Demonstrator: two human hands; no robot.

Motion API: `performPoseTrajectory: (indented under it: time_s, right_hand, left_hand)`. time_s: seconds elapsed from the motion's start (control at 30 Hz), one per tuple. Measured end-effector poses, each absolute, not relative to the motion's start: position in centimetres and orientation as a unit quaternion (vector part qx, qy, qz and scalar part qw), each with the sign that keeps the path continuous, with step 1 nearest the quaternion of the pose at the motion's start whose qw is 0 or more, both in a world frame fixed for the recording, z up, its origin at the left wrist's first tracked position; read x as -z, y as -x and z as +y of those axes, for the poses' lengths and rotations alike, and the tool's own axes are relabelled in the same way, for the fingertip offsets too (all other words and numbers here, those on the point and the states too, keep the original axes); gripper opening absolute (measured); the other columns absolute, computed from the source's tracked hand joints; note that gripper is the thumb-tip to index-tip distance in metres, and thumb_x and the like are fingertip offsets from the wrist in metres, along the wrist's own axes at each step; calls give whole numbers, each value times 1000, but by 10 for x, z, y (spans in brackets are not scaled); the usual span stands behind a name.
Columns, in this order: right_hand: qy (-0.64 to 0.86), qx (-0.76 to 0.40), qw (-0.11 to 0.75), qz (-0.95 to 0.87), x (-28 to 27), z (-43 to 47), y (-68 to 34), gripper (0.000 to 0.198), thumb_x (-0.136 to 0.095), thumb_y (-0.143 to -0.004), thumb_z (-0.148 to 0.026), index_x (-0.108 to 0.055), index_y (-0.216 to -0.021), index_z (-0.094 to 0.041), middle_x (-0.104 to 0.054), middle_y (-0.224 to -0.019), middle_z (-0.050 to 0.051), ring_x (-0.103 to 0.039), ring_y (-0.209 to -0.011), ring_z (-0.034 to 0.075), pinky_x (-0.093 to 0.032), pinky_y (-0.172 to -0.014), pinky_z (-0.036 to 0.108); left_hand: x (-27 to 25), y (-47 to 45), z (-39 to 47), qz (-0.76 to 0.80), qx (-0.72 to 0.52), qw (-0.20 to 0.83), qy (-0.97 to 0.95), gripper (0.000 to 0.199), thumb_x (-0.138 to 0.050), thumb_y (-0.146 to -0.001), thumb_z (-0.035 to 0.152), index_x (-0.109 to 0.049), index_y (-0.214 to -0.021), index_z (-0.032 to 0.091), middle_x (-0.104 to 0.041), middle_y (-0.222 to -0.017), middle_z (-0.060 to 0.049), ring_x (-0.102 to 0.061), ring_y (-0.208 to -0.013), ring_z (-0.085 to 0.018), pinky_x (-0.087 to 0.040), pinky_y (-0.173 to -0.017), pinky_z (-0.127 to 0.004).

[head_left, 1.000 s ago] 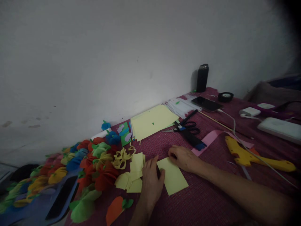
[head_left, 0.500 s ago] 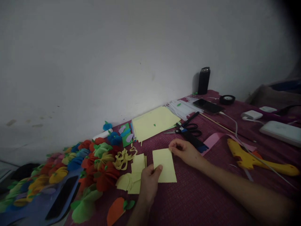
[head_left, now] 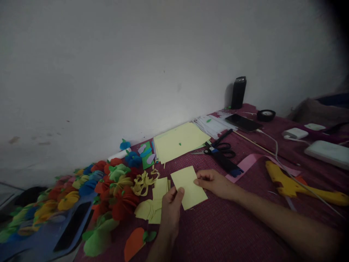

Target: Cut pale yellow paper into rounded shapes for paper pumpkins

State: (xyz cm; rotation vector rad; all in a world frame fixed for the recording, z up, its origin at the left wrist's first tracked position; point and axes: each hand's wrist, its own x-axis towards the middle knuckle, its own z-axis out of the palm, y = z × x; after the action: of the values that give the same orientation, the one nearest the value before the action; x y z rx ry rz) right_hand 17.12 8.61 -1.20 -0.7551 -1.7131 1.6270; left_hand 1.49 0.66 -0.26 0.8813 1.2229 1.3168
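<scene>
A rectangular piece of pale yellow paper (head_left: 190, 186) is held tilted above the maroon cloth, between both hands. My left hand (head_left: 172, 207) pinches its left edge, thumb on top. My right hand (head_left: 214, 183) grips the right edge between thumb and fingers. Just left of the left hand lie more cut yellow rectangles (head_left: 160, 189) and a stack of rounded yellow pieces (head_left: 144, 210). Curly yellow offcuts (head_left: 144, 183) rest behind these. An orange paper shape (head_left: 133, 243) with a green leaf lies near the front edge.
Many coloured paper pumpkins (head_left: 125, 203) crowd the left side. Large yellow sheets (head_left: 181, 140) lie by the wall. Black scissors (head_left: 223, 150), a dark blue-ended cutter (head_left: 226, 163), a pink strip (head_left: 248, 163), a yellow glue gun (head_left: 300, 187), a phone (head_left: 243, 122) and a black can (head_left: 239, 92) occupy the right.
The yellow paper has turned counterclockwise and risen slightly. My right hand has moved from its top corner down to its right edge. My left hand still pinches the left side.
</scene>
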Motion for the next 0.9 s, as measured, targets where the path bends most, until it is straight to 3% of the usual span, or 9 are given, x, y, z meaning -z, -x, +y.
performPoseTrajectory:
  time_s: [0.17,0.3,0.5,0.67,0.9]
  right_hand:
    - [285,-613,324,-662,6,85,-173,23,-54,-75,-35,-55,-66,-14,-46,-55,-6,-40,-49,7,-30,-48,18]
    - [247,-659,300,-644,2,82,-173,23,-52,-76,-37,-58,-76,-14,-54,-62,-3,-46,-53,9,-36,-51,20]
    - [232,-643,321,-655,3,82,-177,20,-54,-75,-27,-65,-89,-18,-64,-82,1,-55,-71,12,-41,-67,24]
    - [264,-658,304,-636,7,82,-178,19,-50,-76,-26,-66,-83,-20,-58,-63,-2,-47,-52,9,-35,-49,20]
    - [245,-635,301,-668,-2,81,-180,17,-49,-73,-21,-66,-75,-19,-56,-66,-1,-49,-59,11,-38,-56,21]
  left_hand:
    - [-3,-14,5,534,-538,522,-390,30,-56,-75,33,-63,-97,14,-67,-79,-5,-59,-69,-17,-45,-64,-27]
    - [-3,-15,3,525,-538,531,-391,31,-57,-74,33,-63,-97,13,-67,-80,-5,-59,-70,-18,-45,-63,-26]
    - [0,-14,4,498,-582,551,-330,25,-63,-66,23,-65,-89,15,-67,-76,-4,-59,-69,-17,-43,-65,-26]
    - [-2,-16,3,479,-596,583,-275,10,-63,-63,22,-63,-70,16,-65,-67,-2,-59,-63,-16,-41,-58,-24]
    - [-6,-18,1,456,-592,603,-281,8,-61,-66,23,-56,-69,17,-62,-65,1,-57,-62,-14,-38,-55,-22]
